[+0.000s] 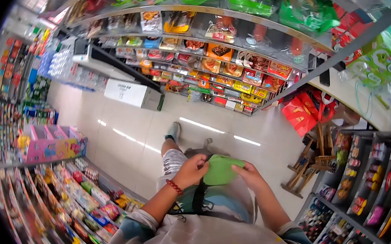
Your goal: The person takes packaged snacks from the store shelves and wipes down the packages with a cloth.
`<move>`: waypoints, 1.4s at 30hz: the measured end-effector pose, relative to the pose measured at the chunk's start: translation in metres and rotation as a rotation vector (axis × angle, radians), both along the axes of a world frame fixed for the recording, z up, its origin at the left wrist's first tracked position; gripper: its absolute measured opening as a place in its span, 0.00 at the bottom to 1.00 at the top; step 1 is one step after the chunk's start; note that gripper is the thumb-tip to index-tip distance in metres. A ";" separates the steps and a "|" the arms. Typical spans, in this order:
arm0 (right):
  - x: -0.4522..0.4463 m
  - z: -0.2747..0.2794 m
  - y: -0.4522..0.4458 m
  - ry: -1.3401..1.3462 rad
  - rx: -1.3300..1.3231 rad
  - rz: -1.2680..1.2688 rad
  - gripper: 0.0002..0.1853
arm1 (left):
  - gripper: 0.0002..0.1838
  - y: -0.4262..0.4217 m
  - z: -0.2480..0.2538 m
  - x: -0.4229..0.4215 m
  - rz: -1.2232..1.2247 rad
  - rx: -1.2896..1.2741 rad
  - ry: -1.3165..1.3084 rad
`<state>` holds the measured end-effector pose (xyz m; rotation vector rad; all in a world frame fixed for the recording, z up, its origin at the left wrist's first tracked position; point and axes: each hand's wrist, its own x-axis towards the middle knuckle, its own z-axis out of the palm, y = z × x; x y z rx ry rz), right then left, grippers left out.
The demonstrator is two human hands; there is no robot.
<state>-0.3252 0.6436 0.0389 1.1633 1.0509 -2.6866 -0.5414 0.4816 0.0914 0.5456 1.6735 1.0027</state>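
Green cloth point(224, 169) is held up in front of the person's belly, stretched between two hands. The left hand point(190, 171) has its fingers clamped on the cloth's left edge; the right hand point(249, 174) pinches the right edge between thumb and fingers. A red beaded bracelet point(174, 187) circles the left wrist. Just below the cloth, a black strap point(198, 198) lies against the patterned lower part of the shirt point(209, 238). Beyond the hands, one grey shoe point(173, 131) stands on the shiny tiled floor point(122, 118). Farther out are a white box point(133, 93), a shelf point(202, 11) of packaged food, a red bag point(299, 111) and, near it, wooden stools point(319, 160).
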 end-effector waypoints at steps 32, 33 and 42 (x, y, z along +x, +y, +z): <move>-0.137 -0.445 -0.014 -0.018 -0.069 -0.540 0.14 | 0.22 0.108 -0.502 -0.175 -0.743 0.245 -0.152; -0.138 -0.439 -0.008 -0.006 -0.047 -0.568 0.14 | 0.22 0.117 -0.487 -0.175 -0.691 0.172 -0.234; -0.134 -0.456 -0.016 -0.006 0.096 -0.587 0.13 | 0.19 0.080 -0.487 -0.162 -0.662 0.151 -0.039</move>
